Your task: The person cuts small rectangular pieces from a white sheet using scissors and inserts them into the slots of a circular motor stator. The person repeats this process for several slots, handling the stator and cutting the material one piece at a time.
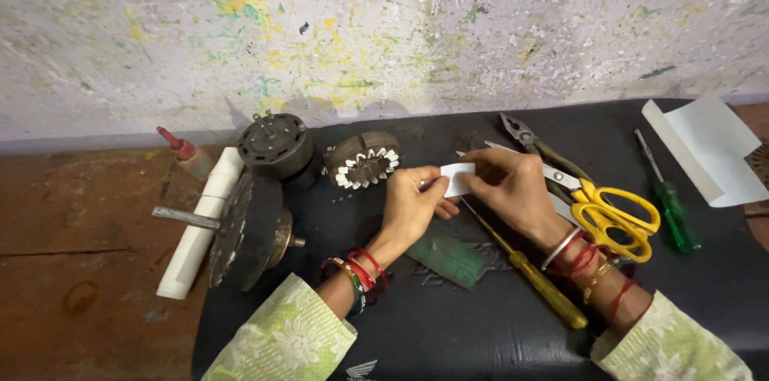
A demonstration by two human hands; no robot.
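On the far left of the black mat (481,333), which serves as the landmark throughout, a red-capped bottle (186,153) and a white tube (200,221) lie just off the mat's left edge on the brown wooden bench (72,253). Across that edge stands a dark motor rotor (244,229) on its shaft, tipped on its side so it cannot roll, with a round motor housing (274,146) behind it near the mat's back-left corner. Just right of that, a wound stator (364,160) with white insulation teeth rests at the mat's rear, facing the person. Over the mat's middle, the left hand (412,205) and right hand (513,185) meet, each with fingers pinched shut on 1 small white paper strip (458,178), held taut between them above the mat, apparently to crease or shape it. Beneath them on the mat lie a green circuit board (452,259) and a yellow-handled screwdriver (529,273), kept within reach. Further right on the mat sit pliers (529,141), yellow-handled scissors (613,213) and a green screwdriver (669,209). At the mat's right edge lies a folded white sheet (709,149), seemingly stock for the strips.
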